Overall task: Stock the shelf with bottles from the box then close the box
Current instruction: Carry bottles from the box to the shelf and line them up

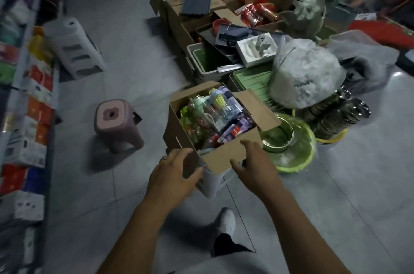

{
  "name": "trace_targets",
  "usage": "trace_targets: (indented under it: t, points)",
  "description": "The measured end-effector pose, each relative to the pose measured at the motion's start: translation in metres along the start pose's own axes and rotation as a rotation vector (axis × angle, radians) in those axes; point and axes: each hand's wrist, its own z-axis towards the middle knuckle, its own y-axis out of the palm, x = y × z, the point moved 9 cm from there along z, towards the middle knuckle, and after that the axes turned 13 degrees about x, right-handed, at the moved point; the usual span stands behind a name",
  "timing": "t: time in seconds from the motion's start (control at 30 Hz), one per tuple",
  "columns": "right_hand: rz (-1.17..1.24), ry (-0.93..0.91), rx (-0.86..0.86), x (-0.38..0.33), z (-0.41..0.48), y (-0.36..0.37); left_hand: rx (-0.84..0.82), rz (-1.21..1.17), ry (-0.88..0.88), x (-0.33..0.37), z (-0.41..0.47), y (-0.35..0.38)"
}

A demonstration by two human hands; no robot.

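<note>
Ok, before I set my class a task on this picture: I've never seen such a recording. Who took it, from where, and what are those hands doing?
There is no machine here. A person wears a camera on the head, looking forward and down, so you see their own bare arms. The left hand and right hand reach to the near side of an open cardboard box with fingers spread. I cannot tell whether they grip it yet. The box is full of colourful bottles. On the tiled floor nearby are a pink stool and a green basin. The stocked shelf runs along the left.
</note>
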Motion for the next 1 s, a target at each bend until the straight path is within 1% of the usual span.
trace_targets:
  t: [0.13,0.23,0.37,0.47,0.53,0.63,0.7,0.83,1.0]
  points:
    - [-0.013,-0.102,0.005,-0.018,0.096,-0.002,0.078,-0.039,-0.09,0.004,0.073,0.0]
    - [-0.028,-0.101,-0.047,-0.018,0.149,0.019,0.048,-0.078,-0.189,-0.001,0.114,0.016]
    - [-0.002,-0.031,-0.115,-0.01,0.209,0.052,-0.054,-0.112,-0.291,-0.017,0.171,0.058]
    - [-0.068,0.035,-0.16,0.003,0.256,0.084,-0.133,-0.249,-0.436,-0.042,0.218,0.107]
    - [-0.126,0.088,-0.195,0.016,0.279,0.106,-0.228,-0.346,-0.531,-0.057,0.242,0.141]
    - [-0.147,0.191,-0.251,0.03,0.308,0.132,-0.358,-0.364,-0.629,-0.081,0.268,0.181]
    - [-0.147,0.242,-0.275,0.037,0.326,0.148,-0.375,-0.374,-0.683,-0.095,0.284,0.202]
    - [-0.128,0.292,-0.259,0.047,0.359,0.179,-0.41,-0.386,-0.795,-0.109,0.308,0.239]
    - [-0.203,0.326,-0.305,0.056,0.383,0.222,-0.441,-0.558,-1.045,-0.109,0.309,0.286]
